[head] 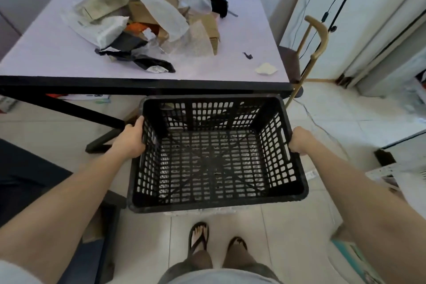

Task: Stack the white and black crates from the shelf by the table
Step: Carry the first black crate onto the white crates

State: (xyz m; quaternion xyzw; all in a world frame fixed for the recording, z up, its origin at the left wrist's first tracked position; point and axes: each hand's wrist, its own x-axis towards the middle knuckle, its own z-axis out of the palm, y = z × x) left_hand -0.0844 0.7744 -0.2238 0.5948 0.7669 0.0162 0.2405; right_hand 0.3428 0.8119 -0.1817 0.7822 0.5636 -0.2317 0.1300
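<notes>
I hold a black plastic crate (214,200) with lattice walls and floor in front of me, above the tiled floor and just short of the table's front edge. It is empty and opens upward. My left hand (130,137) grips its left rim, and my right hand (299,140) grips its right rim beside a handle slot. A pale edge shows just under the crate's near rim; I cannot tell what it is. No white crate is plainly in view.
A lilac table (46,53) with a black edge and slanted black legs carries a heap of bags, cardboard and paper (143,18). A wooden chair (309,53) stands at its right. Dark furniture (34,180) lies left, boxes (355,253) lie right, my sandalled feet below.
</notes>
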